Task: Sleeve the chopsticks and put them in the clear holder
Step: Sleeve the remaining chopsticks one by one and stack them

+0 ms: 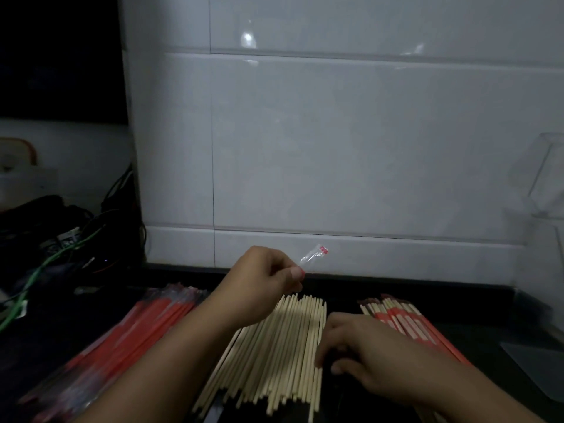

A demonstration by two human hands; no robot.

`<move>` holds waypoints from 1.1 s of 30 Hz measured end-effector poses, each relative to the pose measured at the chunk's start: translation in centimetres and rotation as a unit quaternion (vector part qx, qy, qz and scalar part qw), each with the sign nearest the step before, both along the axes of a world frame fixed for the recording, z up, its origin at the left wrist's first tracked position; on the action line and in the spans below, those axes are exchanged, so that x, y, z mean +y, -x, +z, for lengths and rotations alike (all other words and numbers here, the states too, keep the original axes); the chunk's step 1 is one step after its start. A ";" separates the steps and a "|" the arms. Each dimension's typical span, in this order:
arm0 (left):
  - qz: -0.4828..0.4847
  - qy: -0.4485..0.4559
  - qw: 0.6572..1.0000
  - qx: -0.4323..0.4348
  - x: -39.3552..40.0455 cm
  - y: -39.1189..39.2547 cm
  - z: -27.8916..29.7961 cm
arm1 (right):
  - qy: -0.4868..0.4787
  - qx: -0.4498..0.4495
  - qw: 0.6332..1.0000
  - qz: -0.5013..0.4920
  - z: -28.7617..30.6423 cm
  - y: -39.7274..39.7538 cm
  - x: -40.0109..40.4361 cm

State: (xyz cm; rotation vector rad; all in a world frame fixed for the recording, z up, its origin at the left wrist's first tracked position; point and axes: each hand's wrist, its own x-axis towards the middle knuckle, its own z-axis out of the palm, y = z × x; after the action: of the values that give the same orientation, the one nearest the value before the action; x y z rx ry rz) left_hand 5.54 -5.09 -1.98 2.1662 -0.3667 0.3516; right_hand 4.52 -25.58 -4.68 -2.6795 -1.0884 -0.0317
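While the left hand point(268, 276) pinches a sleeve point(314, 256) aloft, the right hand's point(363, 346) curled fingers touch the bare chopsticks point(280, 346), which run away from the person just beneath.

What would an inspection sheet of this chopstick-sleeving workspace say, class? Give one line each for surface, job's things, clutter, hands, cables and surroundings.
Surface: dark counter, dimly lit.
Job's things: bare chopsticks piled in the middle; empty red sleeves stacked at left; sleeved chopsticks at right; clear holder at far right against the wall.
Clutter: dark bundle at far left, too dim to identify.
Hands: left hand raised, fingers pinching a clear sleeve with a red end; right hand resting on the bare chopsticks, fingers curled at the pile's edge.
Cables: green cable and dark wires tangled at left.
Surroundings: white tiled wall behind.
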 end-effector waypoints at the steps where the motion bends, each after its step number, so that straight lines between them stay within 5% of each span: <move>1: -0.006 0.014 1.000 0.003 0.0 0.0 0.0 | 0.001 -0.004 1.000 0.003 -0.1 -0.1 0.0; 18: 0.009 0.064 0.998 0.005 -0.1 0.1 -0.1 | 0.018 -0.005 0.998 0.059 -0.5 -0.2 0.3; 25: 0.008 0.071 0.997 0.008 0.0 0.1 -0.1 | -0.110 0.047 0.992 0.041 1.5 0.2 -0.9; 33: 0.011 0.076 0.997 0.018 -0.1 0.0 -0.3 | 0.025 0.044 0.998 0.034 0.7 0.1 -0.6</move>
State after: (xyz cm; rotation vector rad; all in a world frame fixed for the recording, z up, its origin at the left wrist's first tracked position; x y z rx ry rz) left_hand 5.59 -5.19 -2.24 2.0265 -0.2869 0.3413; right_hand 4.46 -26.16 -3.95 -2.6583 -1.1677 0.1264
